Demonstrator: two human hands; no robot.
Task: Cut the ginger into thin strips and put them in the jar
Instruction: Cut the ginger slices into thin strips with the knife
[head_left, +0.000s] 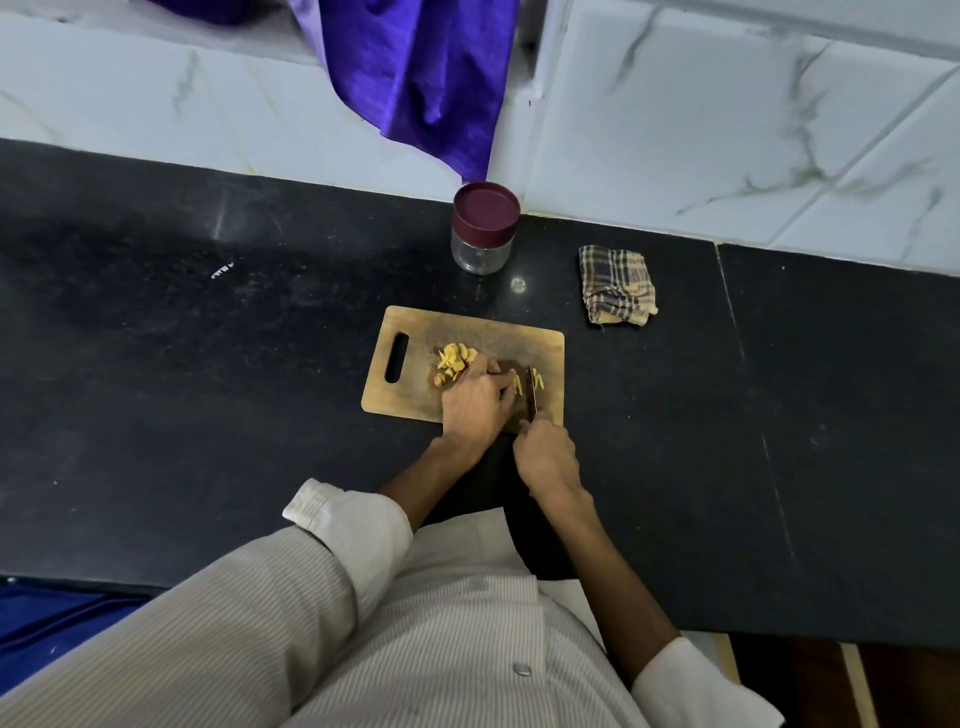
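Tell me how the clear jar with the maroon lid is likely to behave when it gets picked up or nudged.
The clear jar with the maroon lid looks empty, so it is probably light and may slide on the glossy black counter. It stands upright on a flat base, squat rather than tall, so tipping seems unlikely. Its smooth wall could be slippery; glass or plastic cannot be told.

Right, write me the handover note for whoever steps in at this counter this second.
Left hand: pressing down the ginger piece being cut on the cutting board.
Right hand: gripping the knife, blade down on the board.
Ginger slices are piled beyond the left hand; a few cut strips lie right of the blade.
Jar: behind the board, lid on, looks empty.
Done: some slicing.
Left: finish the strips, open the jar, fill it.
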